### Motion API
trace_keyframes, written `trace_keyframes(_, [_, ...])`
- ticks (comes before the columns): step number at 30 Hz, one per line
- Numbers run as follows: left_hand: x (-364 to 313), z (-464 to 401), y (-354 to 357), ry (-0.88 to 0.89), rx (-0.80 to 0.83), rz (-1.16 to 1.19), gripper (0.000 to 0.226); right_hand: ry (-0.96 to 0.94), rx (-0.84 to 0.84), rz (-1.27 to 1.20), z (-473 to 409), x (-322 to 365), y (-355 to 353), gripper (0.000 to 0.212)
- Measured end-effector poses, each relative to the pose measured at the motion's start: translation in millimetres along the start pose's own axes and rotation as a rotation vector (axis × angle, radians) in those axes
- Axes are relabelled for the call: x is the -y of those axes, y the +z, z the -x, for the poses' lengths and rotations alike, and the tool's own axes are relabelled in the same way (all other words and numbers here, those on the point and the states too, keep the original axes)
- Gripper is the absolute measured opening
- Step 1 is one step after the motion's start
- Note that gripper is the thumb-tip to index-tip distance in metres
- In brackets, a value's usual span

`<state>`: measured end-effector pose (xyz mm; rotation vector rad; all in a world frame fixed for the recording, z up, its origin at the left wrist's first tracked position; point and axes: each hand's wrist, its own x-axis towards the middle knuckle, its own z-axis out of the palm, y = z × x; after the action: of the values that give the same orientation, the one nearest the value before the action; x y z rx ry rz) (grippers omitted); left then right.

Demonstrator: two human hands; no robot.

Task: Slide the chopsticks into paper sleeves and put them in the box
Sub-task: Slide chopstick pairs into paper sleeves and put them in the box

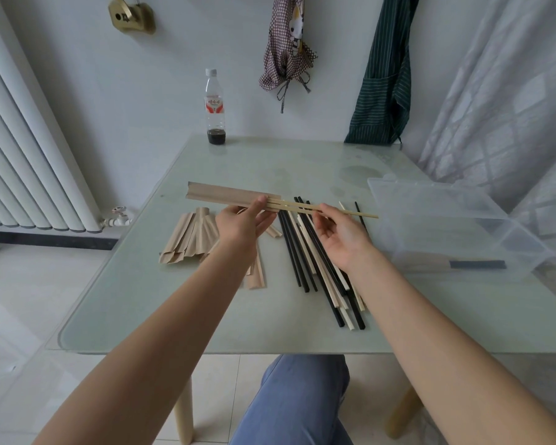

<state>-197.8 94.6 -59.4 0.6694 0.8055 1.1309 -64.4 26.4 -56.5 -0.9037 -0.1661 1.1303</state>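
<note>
My left hand (243, 221) holds a brown paper sleeve (228, 194) near its open end, lifted above the table. My right hand (341, 234) pinches a pair of pale wooden chopsticks (302, 207) whose tips are partly inside the sleeve's mouth. A pile of loose black and pale chopsticks (318, 271) lies on the table under my right hand. A fan of empty paper sleeves (188, 240) lies under my left forearm. The clear plastic box (440, 220) stands open at the right, with one sleeved black pair (456, 264) inside it.
The pale glass table (270, 162) has a plastic bottle (214, 107) with dark liquid at its far edge. Aprons hang on the wall behind. A radiator stands at the left and a curtain at the right. My knee shows below the table's near edge.
</note>
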Motion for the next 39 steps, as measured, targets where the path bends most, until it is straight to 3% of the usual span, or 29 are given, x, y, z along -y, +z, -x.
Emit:
trace_keyframes(8, [3, 5, 10, 0.002, 0.015, -0.004, 0.011, 0.067, 0.019, 0.009, 7, 6, -8, 0.004])
trace_keyframes(12, [1, 6, 10, 0.024, -0.008, 0.006, 0.022, 0.024, -0.036, -0.046, 8, 15, -14, 0.002])
trace_keyframes(17, [7, 13, 18, -0.004, -0.002, -0.009, 0.010, 0.059, -0.040, -0.020, 13, 18, -20, 0.003])
trace_keyframes(22, [10, 20, 27, -0.015, 0.028, -0.004, 0.019, -0.117, -0.142, 0.036, 13, 30, -28, 0.021])
trace_keyframes(24, [14, 25, 36, -0.039, 0.034, 0.000, 0.025, -0.225, -0.217, 0.144, 10, 32, -30, 0.031])
trace_keyframes(29, [27, 36, 61, -0.047, 0.027, -0.002, 0.022, -0.369, -0.331, 0.503, 6, 42, -48, 0.017])
trace_keyframes(37, [46, 48, 97, -0.073, 0.027, 0.027, 0.009, -0.511, -0.218, 0.743, 24, 77, -68, 0.013])
trace_keyframes(39, [50, 50, 104, -0.100, 0.029, 0.045, 0.010, -0.565, -0.203, 0.967, 29, 91, -73, 0.020])
